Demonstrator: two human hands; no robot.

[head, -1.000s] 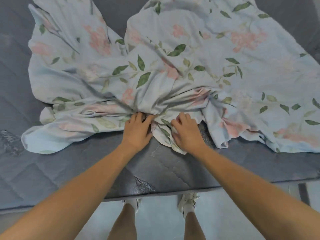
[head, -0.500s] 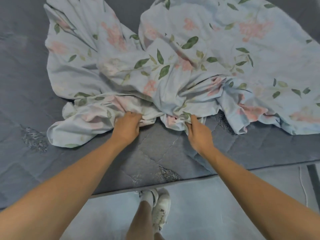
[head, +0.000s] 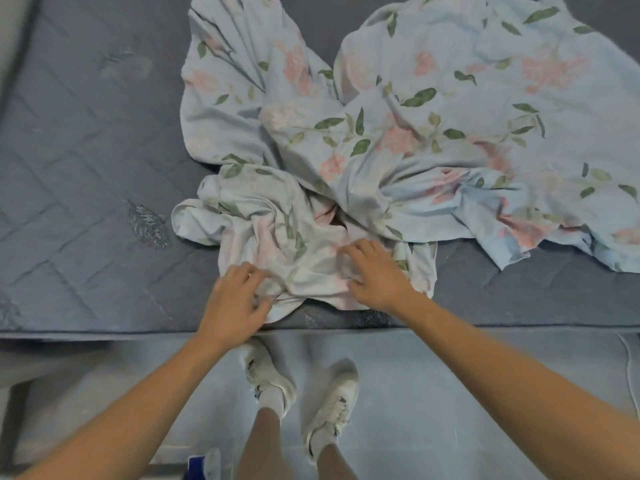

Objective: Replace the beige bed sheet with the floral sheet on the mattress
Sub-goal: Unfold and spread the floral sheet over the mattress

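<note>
Floral sheet (head: 408,133) crumpled on a bare grey quilted mattress (head: 79,140), heaped from the middle toward the far right, with one bunched lobe drawn to the near edge of the bed. Both hands reach over that near edge onto this lobe. Left hand (head: 232,303) lies on the lobe's near-left margin, fingers bent and spread, the tips pressing into the cloth; motion blur hides whether any fold is pinched between finger and thumb. Right hand (head: 375,275) lies just to the right of it on the same lobe, fingers curled downward with fabric gathered under the fingertips, apparently gripping a fold. A short span of wrinkled cloth separates the two hands. The greater part of the sheet lies beyond and to the right of the hands, its pink flowers and green leaves facing up, one corner hanging toward the near right. Worn patches mark the mattress cover to the left of the heap. Person standing on a pale floor (head: 450,393) close against the bed, in white shoes (head: 332,403).
</note>
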